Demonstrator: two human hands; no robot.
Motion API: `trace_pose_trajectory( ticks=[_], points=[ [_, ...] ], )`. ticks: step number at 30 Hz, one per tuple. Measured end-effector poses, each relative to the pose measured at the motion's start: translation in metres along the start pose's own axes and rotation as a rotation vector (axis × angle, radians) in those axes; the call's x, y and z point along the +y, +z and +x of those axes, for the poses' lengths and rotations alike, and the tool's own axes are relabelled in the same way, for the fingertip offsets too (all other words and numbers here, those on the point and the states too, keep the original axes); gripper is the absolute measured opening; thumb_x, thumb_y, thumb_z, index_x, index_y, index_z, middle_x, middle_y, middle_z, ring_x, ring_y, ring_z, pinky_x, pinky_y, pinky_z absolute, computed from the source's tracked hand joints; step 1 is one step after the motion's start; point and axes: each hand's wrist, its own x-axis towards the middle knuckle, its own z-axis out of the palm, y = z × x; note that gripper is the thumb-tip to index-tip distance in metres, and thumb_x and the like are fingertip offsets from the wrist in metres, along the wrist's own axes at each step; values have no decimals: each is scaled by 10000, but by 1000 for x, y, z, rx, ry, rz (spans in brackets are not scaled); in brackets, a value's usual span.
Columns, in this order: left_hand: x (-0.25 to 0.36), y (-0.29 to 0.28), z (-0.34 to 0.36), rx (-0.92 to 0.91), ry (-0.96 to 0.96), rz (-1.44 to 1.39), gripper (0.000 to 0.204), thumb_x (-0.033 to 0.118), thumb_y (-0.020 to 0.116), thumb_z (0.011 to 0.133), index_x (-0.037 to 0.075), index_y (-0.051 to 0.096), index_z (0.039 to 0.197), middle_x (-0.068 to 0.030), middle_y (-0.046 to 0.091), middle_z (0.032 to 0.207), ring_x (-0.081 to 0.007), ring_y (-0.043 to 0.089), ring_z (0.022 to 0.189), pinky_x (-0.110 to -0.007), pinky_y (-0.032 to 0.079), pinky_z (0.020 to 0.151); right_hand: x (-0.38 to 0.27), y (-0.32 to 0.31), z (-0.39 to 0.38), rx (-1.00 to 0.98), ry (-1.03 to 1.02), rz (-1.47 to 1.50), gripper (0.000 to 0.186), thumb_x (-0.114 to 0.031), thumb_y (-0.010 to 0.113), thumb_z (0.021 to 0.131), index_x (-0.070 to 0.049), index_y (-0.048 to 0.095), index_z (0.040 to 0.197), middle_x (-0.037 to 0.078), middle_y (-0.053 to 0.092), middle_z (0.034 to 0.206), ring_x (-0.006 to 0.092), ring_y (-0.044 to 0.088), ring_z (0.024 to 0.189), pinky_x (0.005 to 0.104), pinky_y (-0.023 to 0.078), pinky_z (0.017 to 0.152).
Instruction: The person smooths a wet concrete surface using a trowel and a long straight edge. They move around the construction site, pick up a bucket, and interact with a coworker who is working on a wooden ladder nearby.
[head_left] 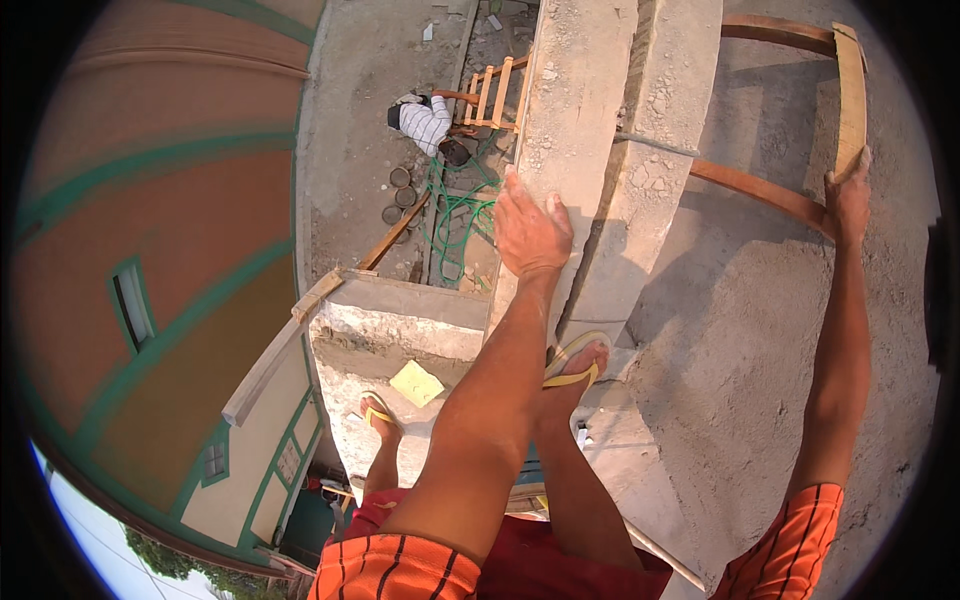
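My left hand [528,232] rests flat on the edge of a rough concrete beam [580,120], fingers spread over its top. My right hand [848,190] grips the end of a wooden plank [850,90] that joins a reddish wooden rail [760,192]. My feet in yellow sandals stand on concrete: the right foot [578,362] next to the beam, the left foot [380,415] lower on a ledge [400,330].
Far below, a person in a checked shirt [425,122] stands by a wooden ladder [490,95], with green rope [455,215] and several round tins [398,195] on the ground. A yellow sponge-like pad [416,383] lies on the ledge. An orange wall with green trim [150,250] stands left.
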Motion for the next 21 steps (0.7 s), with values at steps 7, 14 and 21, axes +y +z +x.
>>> trace_pose_trajectory(
  ticks=[7, 14, 21],
  points=[
    [1, 8, -4, 101, 60, 36, 696, 289, 555, 855, -30, 284, 1412, -219, 493, 1237, -372, 484, 1124, -440, 397, 956, -31, -30, -12, -103, 129, 42, 906, -277, 663, 860, -202, 47, 1520, 256, 580, 1151, 397, 621, 1012, 474, 513, 876],
    [0, 8, -4, 138, 83, 46, 680, 298, 541, 862, -23, 292, 1407, -228, 492, 1235, -376, 487, 1117, -445, 406, 941, -41, -36, -15, -122, 162, 137, 902, -244, 663, 861, -160, 48, 1516, 251, 596, 1137, 395, 624, 1002, 488, 512, 871],
    [-10, 5, 0, 85, 57, 7, 687, 251, 570, 849, -10, 274, 1411, -220, 493, 1220, -367, 485, 1128, -444, 404, 943, -34, -19, -13, -47, 73, 136, 862, -229, 631, 876, -154, 54, 1512, 260, 625, 1116, 414, 624, 1011, 489, 504, 869]
  ],
)
